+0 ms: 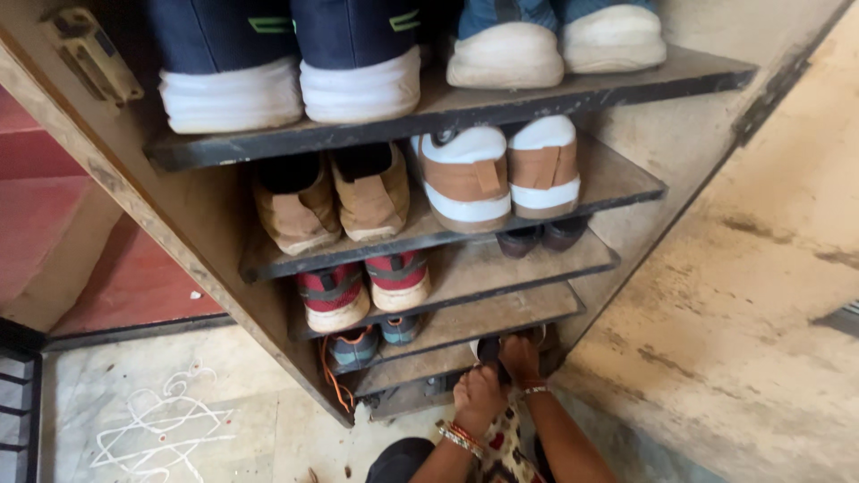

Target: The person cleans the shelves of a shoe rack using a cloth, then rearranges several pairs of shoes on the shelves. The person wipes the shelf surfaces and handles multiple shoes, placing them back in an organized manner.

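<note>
Both my hands reach into the lowest part of a wooden shoe rack [206, 224]. My left hand [477, 398], with bangles at the wrist, and my right hand [519, 358], also with a bracelet, close around a dark shoe [489, 349] with a pale sole at the right end of a low shelf [420, 367]. Most of that shoe is hidden by my fingers. A grey shoe with orange laces [353, 347] sits left of it on the same shelf.
Upper shelves hold pairs: navy shoes [291, 63], blue-and-cream shoes [555, 40], tan boots [331, 201], brown-and-white sneakers [501, 170], dark shoes [541, 237], red-and-grey sneakers [362, 286]. A stained wall [743, 295] stands right, a marble floor with a chalk drawing [161, 425] left.
</note>
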